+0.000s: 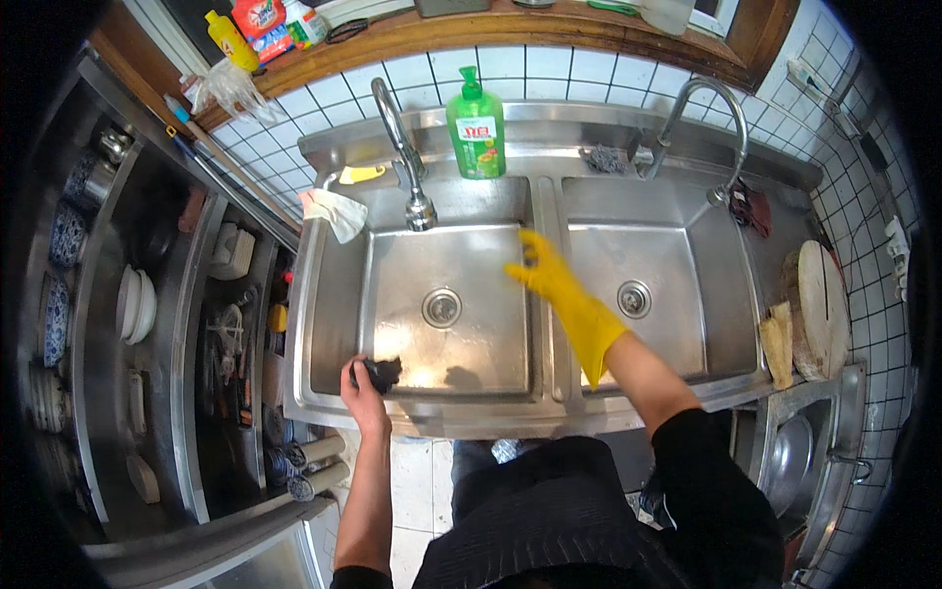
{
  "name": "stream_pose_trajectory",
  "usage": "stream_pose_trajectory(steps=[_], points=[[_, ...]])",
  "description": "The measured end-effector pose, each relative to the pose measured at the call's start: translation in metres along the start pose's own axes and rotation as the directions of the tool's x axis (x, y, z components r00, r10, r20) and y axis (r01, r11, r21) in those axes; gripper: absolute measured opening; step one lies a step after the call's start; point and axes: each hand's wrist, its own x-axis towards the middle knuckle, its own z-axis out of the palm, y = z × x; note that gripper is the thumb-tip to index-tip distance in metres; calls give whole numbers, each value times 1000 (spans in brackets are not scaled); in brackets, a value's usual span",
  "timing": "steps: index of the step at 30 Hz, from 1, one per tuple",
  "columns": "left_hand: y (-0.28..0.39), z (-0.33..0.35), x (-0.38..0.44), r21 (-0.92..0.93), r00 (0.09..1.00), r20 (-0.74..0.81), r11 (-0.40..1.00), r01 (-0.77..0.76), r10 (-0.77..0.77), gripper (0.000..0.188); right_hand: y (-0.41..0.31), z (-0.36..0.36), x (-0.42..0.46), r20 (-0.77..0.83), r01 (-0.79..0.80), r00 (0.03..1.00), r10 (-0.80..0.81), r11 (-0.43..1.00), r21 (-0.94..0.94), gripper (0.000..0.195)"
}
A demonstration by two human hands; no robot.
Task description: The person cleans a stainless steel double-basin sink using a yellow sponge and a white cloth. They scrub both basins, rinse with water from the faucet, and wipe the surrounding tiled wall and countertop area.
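My bare left hand [363, 388] is closed around a crumpled black item [383, 375], perhaps cloth or thin plastic, over the front left of the left sink basin [471, 294]. A yellow rubber glove [596, 339] covers my right hand [548, 272], which hovers near the divider [548, 221] between the two basins. Its fingers are apart and curved, and nothing shows between them. Behind the left basin stands a green pump bottle of dish soap [475, 129]. Left of the bottle, a chrome faucet [401, 147] hangs its spray head over that basin.
The right basin [625, 243] has its own curved faucet [706, 88] and a steel wool scrubber [605, 159] behind it. A pale cloth [338, 213] drapes over the left rim. Round wooden chopping board [820, 309] stands at right; steel shelves [199, 331] with dishes line the left.
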Motion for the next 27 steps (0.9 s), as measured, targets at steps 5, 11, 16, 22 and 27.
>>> stream_pose_trajectory(steps=[5, 11, 16, 22, 27], points=[[-1, -30, -3, 55, 997, -70, 998, 28, -24, 21, -75, -31, 157, -283, 138, 939, -195, 968, -209, 72], [-14, -51, -15, 103, 995, -97, 994, 42, -32, 20, -117, -34, 271, -188, 139, 963, -194, 953, -269, 68], [-18, -50, -18, -30, 984, -98, 989, 148, -150, 20, -102, -25, 300, -55, 212, 973, -225, 961, -179, 49], [-9, -38, -7, 91, 993, -57, 990, 105, -100, 20, -135, -42, 272, -20, 229, 957, -289, 797, -559, 38], [-13, -32, 1, 39, 991, -28, 990, 133, -132, 21, -115, -68, 282, -33, 129, 984, -174, 833, -538, 35]])
